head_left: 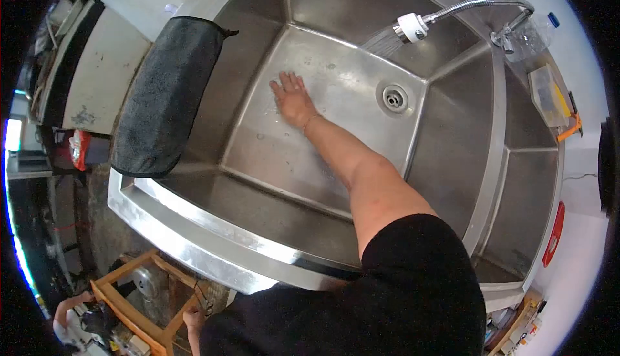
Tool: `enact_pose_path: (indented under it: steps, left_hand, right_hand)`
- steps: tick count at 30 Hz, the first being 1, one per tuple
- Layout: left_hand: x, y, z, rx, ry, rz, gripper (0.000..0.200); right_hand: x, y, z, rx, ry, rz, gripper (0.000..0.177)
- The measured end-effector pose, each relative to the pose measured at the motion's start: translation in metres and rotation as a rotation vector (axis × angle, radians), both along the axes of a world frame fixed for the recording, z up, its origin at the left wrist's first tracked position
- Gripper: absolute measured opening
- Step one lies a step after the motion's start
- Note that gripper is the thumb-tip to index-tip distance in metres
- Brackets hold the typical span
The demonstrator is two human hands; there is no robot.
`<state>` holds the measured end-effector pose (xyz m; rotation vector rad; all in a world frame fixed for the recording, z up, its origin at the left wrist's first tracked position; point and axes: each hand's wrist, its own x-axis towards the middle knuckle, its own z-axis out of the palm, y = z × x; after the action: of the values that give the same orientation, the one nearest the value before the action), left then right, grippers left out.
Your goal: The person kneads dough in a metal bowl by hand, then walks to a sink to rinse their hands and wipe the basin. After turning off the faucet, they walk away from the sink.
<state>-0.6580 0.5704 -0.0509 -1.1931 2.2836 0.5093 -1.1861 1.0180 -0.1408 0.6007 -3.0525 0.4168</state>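
Inside a stainless steel sink (361, 162), my right hand (296, 101) lies on the basin floor with its fingers spread, holding nothing. A few water drops dot the metal around it. Water sprays from the white faucet head (411, 28) on a bendable metal neck, to the right of this hand. The round drain (393, 99) is also to its right. My left hand (192, 319) hangs low outside the sink, fingers curled, close to a thin dark wire-like thing (205, 298). What these fingers hold, if anything, is too small to make out.
A dark grey towel (169, 98) drapes over the sink's left edge. A second basin (529, 207) adjoins on the right, with a clear plastic container (549, 94) behind it. A wooden frame (129, 311) stands on the floor at lower left, near another person's arm (64, 311).
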Motion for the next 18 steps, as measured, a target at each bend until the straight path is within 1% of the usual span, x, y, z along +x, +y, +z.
enact_pose_path:
  steps: [1,2,3,4,5,7,9,11,12,13,14,15,17,18]
  left_hand:
    - [-0.011,0.014,0.015,-0.043,0.062,0.003,0.018]
    - [-0.002,0.004,0.010,-0.046,0.054,0.005,0.018]
    - [0.008,-0.011,0.001,0.005,0.059,0.044,0.019]
    - [0.014,-0.020,-0.005,0.056,0.065,0.082,0.021]
    - [0.015,-0.019,-0.004,0.055,0.062,0.083,0.021]
    - [0.018,-0.016,-0.005,0.015,0.096,0.076,0.025]
    - [0.008,-0.003,0.004,0.039,0.095,0.095,0.027]
    - [-0.005,0.012,0.010,0.067,0.100,0.111,0.028]
    - [-0.011,0.017,0.013,0.058,0.108,0.113,0.030]
    - [-0.013,0.019,0.015,0.048,0.115,0.115,0.031]
    - [-0.008,0.015,0.008,0.052,0.120,0.118,0.031]
    - [0.002,0.007,-0.003,0.061,0.122,0.115,0.031]
    - [0.027,-0.017,-0.036,0.080,0.128,0.103,0.031]
    - [0.037,-0.026,-0.048,0.086,0.130,0.096,0.031]
  right_hand:
    - [-0.003,0.004,0.005,-0.050,-0.018,0.023,0.047]
    - [-0.013,0.011,-0.005,0.027,0.066,-0.012,0.046]
    - [-0.031,0.023,-0.022,0.106,0.152,-0.049,0.044]
    - [-0.069,0.048,-0.058,-0.370,0.060,-0.270,0.043]
    - [-0.094,0.076,-0.086,-0.846,-0.038,-0.487,0.043]
    - [-0.095,0.129,-0.067,0.134,0.274,-0.570,0.040]
    - [-0.081,0.164,-0.057,0.083,0.009,-0.797,0.036]
    - [-0.032,0.173,-0.020,0.474,0.051,-0.660,0.031]
    - [-0.019,0.167,-0.008,0.472,0.059,-0.659,0.031]
    - [-0.008,0.160,0.001,0.495,-0.043,-0.679,0.029]
    - [-0.004,0.156,0.008,0.521,-0.145,-0.699,0.028]
    - [-0.001,0.154,0.012,0.526,-0.140,-0.700,0.028]
    - [0.000,0.148,0.019,0.326,-0.118,-0.338,0.026]
    - [-0.003,0.142,0.022,0.330,-0.116,-0.341,0.026]
